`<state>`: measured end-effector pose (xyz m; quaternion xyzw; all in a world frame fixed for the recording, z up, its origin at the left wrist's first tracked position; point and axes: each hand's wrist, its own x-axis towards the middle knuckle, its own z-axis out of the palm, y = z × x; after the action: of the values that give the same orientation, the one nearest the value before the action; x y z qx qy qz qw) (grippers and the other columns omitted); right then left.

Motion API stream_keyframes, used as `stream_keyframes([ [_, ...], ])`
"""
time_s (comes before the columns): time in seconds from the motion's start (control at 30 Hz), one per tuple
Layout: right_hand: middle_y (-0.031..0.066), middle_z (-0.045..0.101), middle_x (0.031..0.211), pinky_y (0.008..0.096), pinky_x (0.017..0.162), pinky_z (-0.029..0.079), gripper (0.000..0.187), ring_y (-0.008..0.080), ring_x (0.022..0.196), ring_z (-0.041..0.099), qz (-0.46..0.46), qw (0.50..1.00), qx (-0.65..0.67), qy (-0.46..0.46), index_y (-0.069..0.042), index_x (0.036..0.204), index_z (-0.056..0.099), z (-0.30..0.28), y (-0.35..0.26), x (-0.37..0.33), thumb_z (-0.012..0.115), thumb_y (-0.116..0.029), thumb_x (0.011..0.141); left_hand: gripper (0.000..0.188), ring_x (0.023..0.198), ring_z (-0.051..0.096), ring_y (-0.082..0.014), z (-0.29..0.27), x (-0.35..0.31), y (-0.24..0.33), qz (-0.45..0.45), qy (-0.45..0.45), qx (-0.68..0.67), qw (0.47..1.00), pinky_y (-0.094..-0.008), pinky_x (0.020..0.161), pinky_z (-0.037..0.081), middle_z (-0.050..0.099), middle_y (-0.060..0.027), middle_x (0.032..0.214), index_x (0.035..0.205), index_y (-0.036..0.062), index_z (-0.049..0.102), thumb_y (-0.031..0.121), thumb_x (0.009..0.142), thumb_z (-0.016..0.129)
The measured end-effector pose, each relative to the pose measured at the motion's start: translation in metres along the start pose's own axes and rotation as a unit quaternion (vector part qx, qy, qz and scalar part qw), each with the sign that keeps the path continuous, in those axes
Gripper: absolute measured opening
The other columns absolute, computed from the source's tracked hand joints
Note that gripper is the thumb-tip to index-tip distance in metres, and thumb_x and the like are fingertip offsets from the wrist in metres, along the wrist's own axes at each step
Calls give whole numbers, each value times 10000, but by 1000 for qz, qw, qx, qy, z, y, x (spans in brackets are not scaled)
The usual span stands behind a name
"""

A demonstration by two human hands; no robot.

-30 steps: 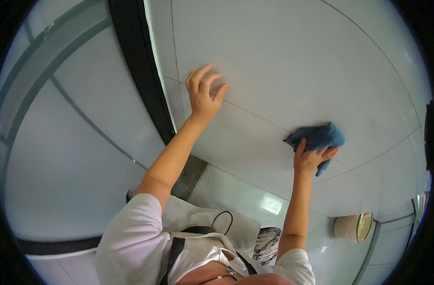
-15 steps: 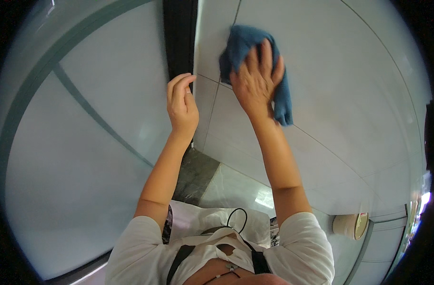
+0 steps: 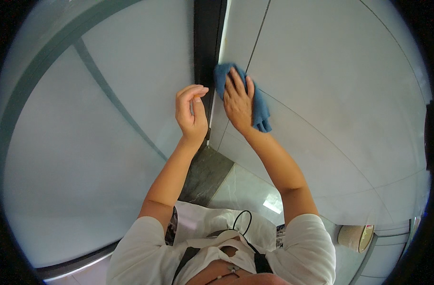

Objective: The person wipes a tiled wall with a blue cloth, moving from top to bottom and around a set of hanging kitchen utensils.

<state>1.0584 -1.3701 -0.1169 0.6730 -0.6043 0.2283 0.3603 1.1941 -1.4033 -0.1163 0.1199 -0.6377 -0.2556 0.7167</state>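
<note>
My right hand (image 3: 237, 104) presses a folded blue cloth (image 3: 262, 111) flat against the pale tiled wall (image 3: 321, 80). The cloth's upper left edge reaches the black door frame (image 3: 208, 42), and its lower end hangs beside my wrist. My left hand (image 3: 192, 111) is raised in front of the frosted glass panel (image 3: 131, 61), its fingertips close to the black frame. Those fingers are loosely bent, with a gap between them and the thumb, and nothing shows in them. Whether the fingertips touch the frame, I cannot tell.
Below my arms lie a dark floor strip (image 3: 207, 175) and a pale glossy floor (image 3: 243, 185). At the lower right stands a cream round container (image 3: 352, 237). The glass panel has a grey-green band across it (image 3: 115, 99).
My right hand and the cloth have slid left and down along the wall to the black frame. The view has shifted a little; my left hand keeps its bent shape beside the frame.
</note>
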Motion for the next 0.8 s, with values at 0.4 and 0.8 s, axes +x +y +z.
stream_keyframes([
  [0.4, 66, 533, 1226, 548, 1042, 167, 246, 262, 1311, 312, 70, 993, -86, 39, -39, 984, 617, -10, 8, -6, 546, -138, 770, 167, 888, 579, -200, 8, -47, -40, -5, -7, 53, 999, -306, 801, 487, 566, -129, 994, 1013, -15, 530, -37, 902, 407],
  [0.8, 65, 529, 1241, 483, 1057, 191, 360, 244, 1307, 333, -41, 997, -35, 54, -44, 1118, 578, -46, 6, 69, 532, -75, 762, 158, 856, 599, -188, -1, -27, -33, -51, 30, -38, 997, -309, 795, 500, 555, -127, 994, 1015, -27, 498, -32, 921, 371],
])
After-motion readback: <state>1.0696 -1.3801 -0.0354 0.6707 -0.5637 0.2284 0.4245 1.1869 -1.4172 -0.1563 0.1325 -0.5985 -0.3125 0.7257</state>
